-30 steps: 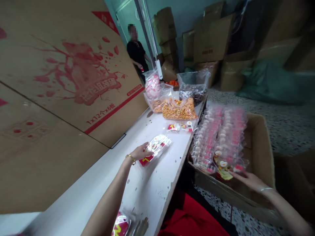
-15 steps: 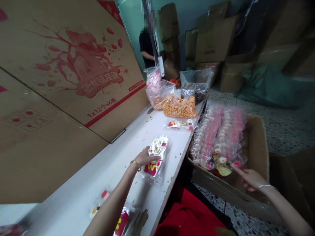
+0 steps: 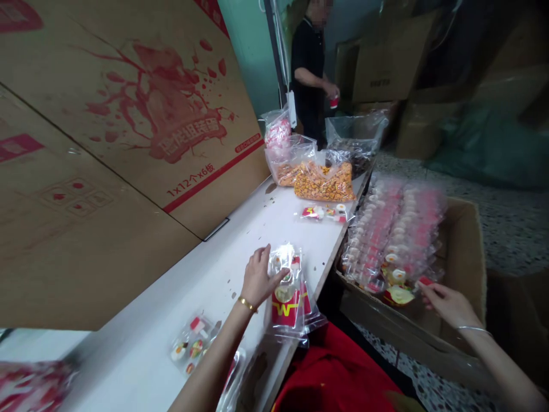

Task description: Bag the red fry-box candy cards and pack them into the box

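Observation:
On the white table, clear plastic packets lie in a small overlapping pile, showing red cards with a yellow mark and small food-shaped pieces. My left hand is at the pile's left edge, fingers stretched and apart, its thumb over the top packet. To the right, my right hand reaches over the cardboard box. Its thumb and forefinger pinch the red corner of the front packet, which leans against packed rows of similar packets.
Bags of orange pieces stand at the table's far end, with a single packet before them. Another packet lies near my left forearm. A large printed carton walls the left side. A person stands beyond, holding a red cup-like thing.
My left hand has loosened from the packet, which now lies on another near the table edge. My right hand stays at the front packet. The person behind has moved right into fuller view.

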Demonstrator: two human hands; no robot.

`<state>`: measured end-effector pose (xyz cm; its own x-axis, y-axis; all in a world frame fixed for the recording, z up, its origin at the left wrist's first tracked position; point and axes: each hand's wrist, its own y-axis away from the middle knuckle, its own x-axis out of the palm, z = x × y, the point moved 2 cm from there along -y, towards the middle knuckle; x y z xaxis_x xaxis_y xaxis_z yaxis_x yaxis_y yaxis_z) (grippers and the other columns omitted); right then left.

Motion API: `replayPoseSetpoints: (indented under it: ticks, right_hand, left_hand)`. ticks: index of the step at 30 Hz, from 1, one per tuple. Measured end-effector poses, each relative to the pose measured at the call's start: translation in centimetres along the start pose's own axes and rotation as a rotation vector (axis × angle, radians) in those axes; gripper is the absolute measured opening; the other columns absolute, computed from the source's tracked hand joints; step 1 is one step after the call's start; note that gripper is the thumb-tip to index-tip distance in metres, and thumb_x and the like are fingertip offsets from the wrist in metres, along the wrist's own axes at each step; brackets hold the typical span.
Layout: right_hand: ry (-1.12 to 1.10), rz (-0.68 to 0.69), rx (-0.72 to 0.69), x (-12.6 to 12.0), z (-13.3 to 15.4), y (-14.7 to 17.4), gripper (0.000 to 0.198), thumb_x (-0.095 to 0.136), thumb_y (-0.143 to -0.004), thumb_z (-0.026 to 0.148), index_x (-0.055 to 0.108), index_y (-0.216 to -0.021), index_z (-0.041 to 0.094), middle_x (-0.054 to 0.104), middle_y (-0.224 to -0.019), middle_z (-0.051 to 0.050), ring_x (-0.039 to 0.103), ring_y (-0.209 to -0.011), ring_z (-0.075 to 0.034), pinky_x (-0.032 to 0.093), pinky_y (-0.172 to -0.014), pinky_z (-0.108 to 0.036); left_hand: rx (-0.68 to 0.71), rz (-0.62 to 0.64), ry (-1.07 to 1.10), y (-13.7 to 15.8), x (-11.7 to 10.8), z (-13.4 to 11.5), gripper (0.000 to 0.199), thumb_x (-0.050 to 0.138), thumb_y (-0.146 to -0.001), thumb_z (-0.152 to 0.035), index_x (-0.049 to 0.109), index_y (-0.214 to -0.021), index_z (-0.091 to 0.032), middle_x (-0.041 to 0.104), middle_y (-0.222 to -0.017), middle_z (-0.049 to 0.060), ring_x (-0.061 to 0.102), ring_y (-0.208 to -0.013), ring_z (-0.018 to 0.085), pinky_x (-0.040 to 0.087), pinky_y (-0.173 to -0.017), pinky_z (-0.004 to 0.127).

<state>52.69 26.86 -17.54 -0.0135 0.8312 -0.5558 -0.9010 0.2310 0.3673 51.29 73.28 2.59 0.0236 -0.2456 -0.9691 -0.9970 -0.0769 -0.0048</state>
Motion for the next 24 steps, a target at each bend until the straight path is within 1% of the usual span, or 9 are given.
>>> replayPoseSetpoints:
  ticks: [2,4,6,8,10,14,17,19,24]
  right_hand:
    - [-0.060,0.073,0.053,0.2,-0.2,0.0,0.052,0.052,-0.066,0.067,0.065,-0.070,0.017,0.066,-0.063,-0.009,0.063,-0.058,-0.024,0.046,-0.049,-0.029]
    - [-0.125,0.106,0.121,0.3,-0.4,0.0,0.049,0.055,-0.063,0.067,0.065,-0.070,0.019,0.066,-0.063,-0.008,0.062,-0.060,-0.024,0.045,-0.050,-0.029]
    - [-0.186,0.110,0.175,0.5,-0.3,0.1,0.046,0.058,-0.061,0.066,0.065,-0.069,0.021,0.065,-0.062,-0.008,0.061,-0.060,-0.024,0.045,-0.051,-0.030]
    - [-0.217,0.098,0.198,0.5,0.1,0.3,0.045,0.059,-0.059,0.065,0.066,-0.068,0.022,0.065,-0.062,-0.008,0.060,-0.059,-0.024,0.045,-0.051,-0.031]
    - [-0.237,0.083,0.215,0.5,0.5,0.5,0.044,0.059,-0.059,0.065,0.065,-0.067,0.022,0.065,-0.063,-0.008,0.060,-0.059,-0.024,0.045,-0.051,-0.031]
    - [-0.256,0.068,0.263,0.7,0.8,0.2,0.044,0.060,-0.058,0.063,0.065,-0.067,0.021,0.064,-0.064,-0.008,0.059,-0.061,-0.024,0.044,-0.050,-0.031]
    - [-0.270,0.065,0.300,1.1,0.3,-0.6,0.042,0.063,-0.059,0.061,0.066,-0.069,0.020,0.065,-0.065,-0.009,0.060,-0.062,-0.024,0.044,-0.051,-0.030]
    - [-0.281,0.062,0.319,1.3,-0.1,-1.1,0.040,0.063,-0.059,0.059,0.066,-0.070,0.020,0.066,-0.065,-0.009,0.059,-0.062,-0.023,0.044,-0.051,-0.030]
    - [-0.268,0.027,0.350,1.4,1.2,-1.1,0.040,0.062,-0.058,0.056,0.064,-0.070,0.018,0.065,-0.063,-0.010,0.059,-0.057,-0.021,0.045,-0.050,-0.029]
  left_hand:
    - [0.148,0.014,0.011,-2.7,-0.6,-0.6,0.082,0.053,-0.077,-0.063,0.027,-0.142,-0.021,0.034,-0.144,0.012,0.030,-0.132,0.031,0.027,-0.108,0.046]
    - [0.212,0.125,0.042,-5.3,-0.5,-1.0,0.087,0.057,-0.073,-0.062,0.025,-0.143,-0.020,0.034,-0.144,0.013,0.029,-0.133,0.032,0.023,-0.109,0.047]
    - [0.216,0.276,0.063,-7.3,0.2,-1.3,0.089,0.062,-0.069,-0.061,0.030,-0.140,-0.020,0.045,-0.135,0.014,0.038,-0.126,0.034,0.026,-0.105,0.048]
    - [0.211,0.386,0.064,-8.5,1.0,-1.2,0.077,0.065,-0.066,-0.061,0.047,-0.129,-0.020,0.058,-0.115,0.012,0.049,-0.111,0.032,0.031,-0.099,0.047]
    - [0.200,0.419,0.069,-9.0,1.6,-0.9,0.058,0.065,-0.066,-0.059,0.060,-0.108,-0.021,0.062,-0.095,0.007,0.056,-0.092,0.027,0.035,-0.093,0.043]
    - [0.146,0.452,0.168,-9.2,1.5,0.6,0.036,0.066,-0.066,-0.053,0.062,-0.080,-0.019,0.057,-0.070,-0.001,0.051,-0.065,0.015,0.041,-0.076,0.031]
    - [0.139,0.546,0.324,-9.3,1.4,1.8,0.030,0.067,-0.066,-0.047,0.062,-0.074,-0.018,0.053,-0.063,-0.003,0.047,-0.060,0.012,0.039,-0.061,0.024]
    - [0.117,0.630,0.464,-9.3,1.4,2.6,0.028,0.066,-0.067,-0.043,0.063,-0.075,-0.017,0.053,-0.062,-0.003,0.047,-0.059,0.011,0.038,-0.057,0.022]
    - [0.091,0.800,0.720,-8.6,1.2,3.5,0.034,0.067,-0.067,-0.045,0.063,-0.080,-0.013,0.062,-0.074,0.003,0.054,-0.067,0.013,0.042,-0.065,0.024]
